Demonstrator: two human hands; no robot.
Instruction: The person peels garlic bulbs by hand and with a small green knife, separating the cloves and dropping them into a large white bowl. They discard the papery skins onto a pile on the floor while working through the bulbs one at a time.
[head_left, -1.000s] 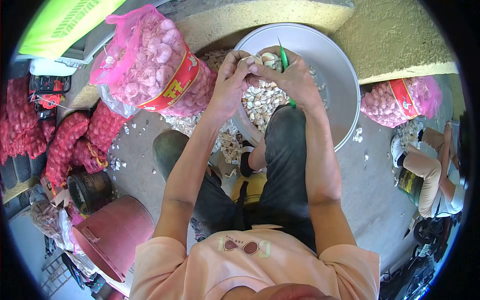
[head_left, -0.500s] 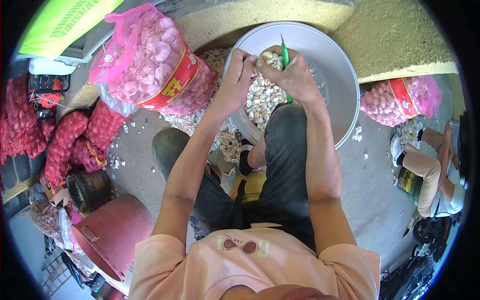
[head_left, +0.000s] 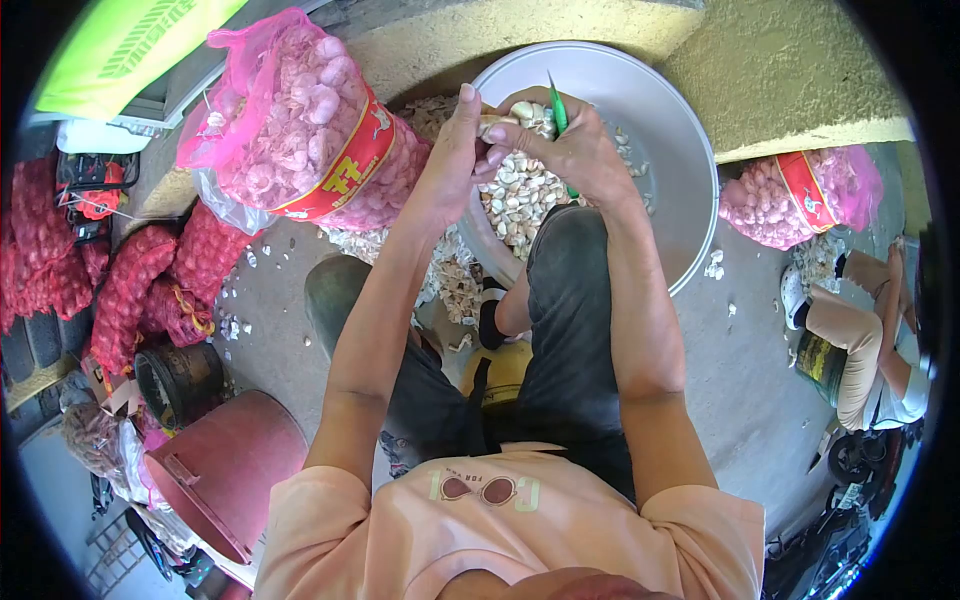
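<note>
My right hand (head_left: 575, 148) is closed round a small green-handled knife (head_left: 559, 108), its thin blade pointing up and away from me. Its thumb and fingertips also touch a garlic piece (head_left: 493, 124) held between both hands. My left hand (head_left: 452, 155) grips that garlic from the other side, thumb raised; the fingers partly hide it. Under my hands, a heap of garlic cloves (head_left: 520, 200) fills the left part of a wide white basin (head_left: 690, 215), which stands at my knees.
A pink mesh sack of garlic (head_left: 300, 130) stands left of the basin, and another sack (head_left: 780, 205) lies right. Papery peelings (head_left: 448, 285) litter the floor. Red mesh sacks (head_left: 130, 285), a black bucket (head_left: 180, 380) and a red bin (head_left: 235, 470) are at left. Another person (head_left: 850, 340) sits at right.
My left hand has shifted left and turned, its thumb now pointing up. My right hand has moved slightly left with the knife, and the garlic between my hands shows more.
</note>
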